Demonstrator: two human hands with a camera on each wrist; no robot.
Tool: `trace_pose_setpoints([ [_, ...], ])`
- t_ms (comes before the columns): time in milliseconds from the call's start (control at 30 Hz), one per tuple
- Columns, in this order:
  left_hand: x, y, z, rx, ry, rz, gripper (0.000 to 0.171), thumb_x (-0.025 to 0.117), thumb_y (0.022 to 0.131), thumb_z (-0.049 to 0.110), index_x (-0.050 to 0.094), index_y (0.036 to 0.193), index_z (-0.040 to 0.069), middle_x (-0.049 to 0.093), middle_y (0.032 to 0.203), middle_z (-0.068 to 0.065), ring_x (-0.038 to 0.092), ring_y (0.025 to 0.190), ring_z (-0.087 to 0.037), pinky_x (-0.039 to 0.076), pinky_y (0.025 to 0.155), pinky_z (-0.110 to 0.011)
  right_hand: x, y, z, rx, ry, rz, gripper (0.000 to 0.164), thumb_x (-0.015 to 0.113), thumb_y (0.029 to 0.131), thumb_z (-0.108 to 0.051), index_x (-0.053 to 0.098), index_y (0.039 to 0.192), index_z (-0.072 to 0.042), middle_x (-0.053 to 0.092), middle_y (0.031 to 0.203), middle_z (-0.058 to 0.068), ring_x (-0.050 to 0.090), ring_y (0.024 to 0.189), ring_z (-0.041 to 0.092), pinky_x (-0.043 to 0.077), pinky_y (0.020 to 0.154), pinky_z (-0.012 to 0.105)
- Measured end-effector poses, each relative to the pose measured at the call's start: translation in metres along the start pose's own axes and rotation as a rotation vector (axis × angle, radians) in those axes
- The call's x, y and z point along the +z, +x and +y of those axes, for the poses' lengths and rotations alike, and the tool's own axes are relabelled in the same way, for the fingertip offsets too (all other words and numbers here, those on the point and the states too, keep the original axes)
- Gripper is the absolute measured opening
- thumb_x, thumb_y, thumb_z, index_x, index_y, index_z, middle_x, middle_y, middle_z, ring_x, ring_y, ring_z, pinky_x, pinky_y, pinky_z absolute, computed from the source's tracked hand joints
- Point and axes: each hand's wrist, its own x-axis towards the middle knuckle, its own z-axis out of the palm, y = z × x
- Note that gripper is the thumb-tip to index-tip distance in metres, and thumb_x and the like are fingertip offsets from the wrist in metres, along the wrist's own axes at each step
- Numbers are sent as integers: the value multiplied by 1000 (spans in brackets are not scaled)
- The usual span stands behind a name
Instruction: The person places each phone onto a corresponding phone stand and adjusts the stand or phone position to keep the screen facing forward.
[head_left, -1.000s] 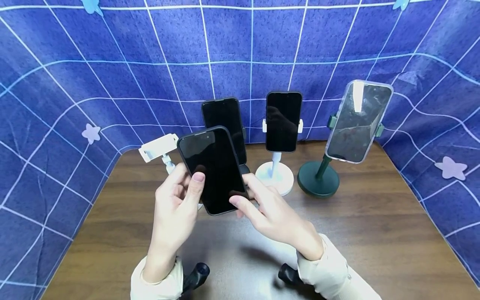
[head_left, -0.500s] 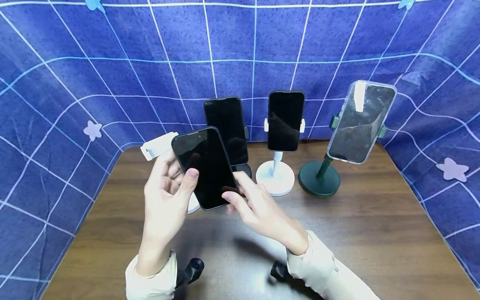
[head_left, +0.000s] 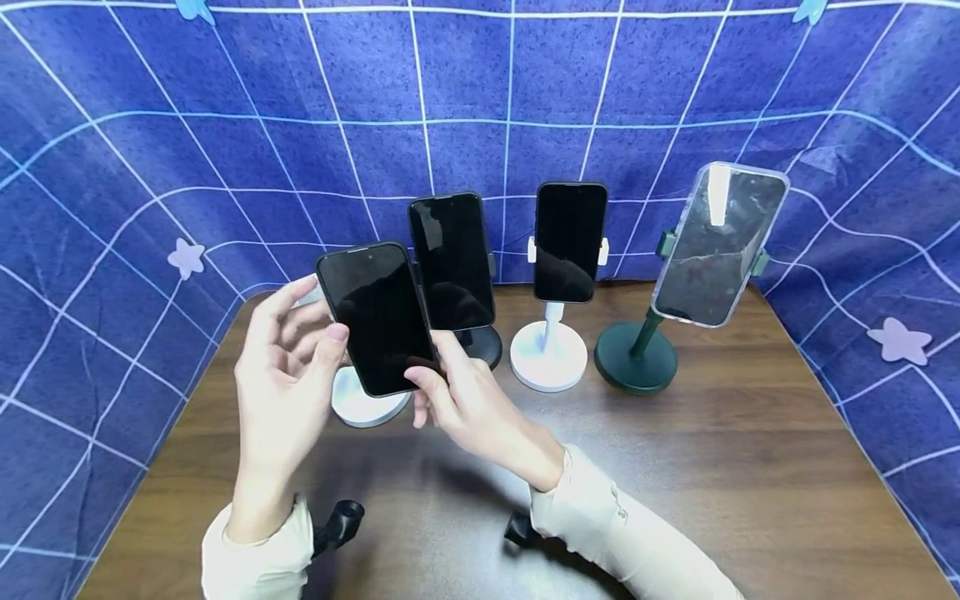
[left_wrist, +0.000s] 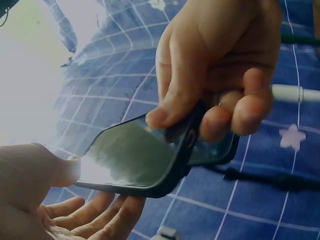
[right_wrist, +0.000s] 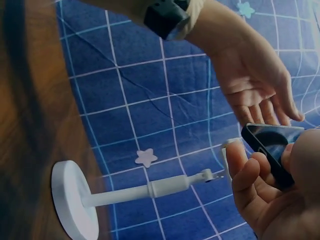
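Observation:
A black smartphone (head_left: 375,321) is held tilted, screen facing up toward the head camera. My right hand (head_left: 480,408) pinches its lower right corner, thumb on the screen side and fingers behind. At the left edge, my left hand (head_left: 277,383) has its fingers loosely extended; in the left wrist view, its thumb (left_wrist: 67,172) meets the phone's edge and its fingers lie under it. Below and behind the phone stands a white phone stand (head_left: 367,407). Its upper part is mostly hidden in the head view, while the right wrist view shows its pole (right_wrist: 167,187).
To the right, three more phones stand in holders: one phone (head_left: 453,262) on a black stand (head_left: 486,346), one (head_left: 570,237) on a white stand (head_left: 547,362), one (head_left: 718,250) on a green stand (head_left: 636,362). A blue gridded cloth (head_left: 465,83) surrounds the wooden table (head_left: 712,467).
Both hands and the phone have shifted left, in front of the left white stand. My left fingers have loosened and spread, while the right hand keeps its pinch on the phone.

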Motion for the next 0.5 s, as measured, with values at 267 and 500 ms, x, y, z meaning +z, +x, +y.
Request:
trace_pose_setpoints([
  [267, -15, 16, 3, 134, -18, 77, 45, 66, 92, -10, 55, 136, -5, 71, 111, -19, 73, 85, -19, 59, 61, -24, 13, 14, 6, 31, 12, -9, 26, 49, 110, -20, 41, 132, -9, 64, 70, 2, 60, 58, -2, 52, 54, 20],
  [500, -26, 27, -7, 171, 52, 239, 30, 68, 92, -7, 66, 122, -7, 75, 99, -12, 66, 75, -14, 50, 56, -17, 23, 26, 7, 4, -34, 3, 21, 49, 110, -17, 43, 128, -8, 61, 69, 3, 61, 58, 3, 51, 56, 17],
])
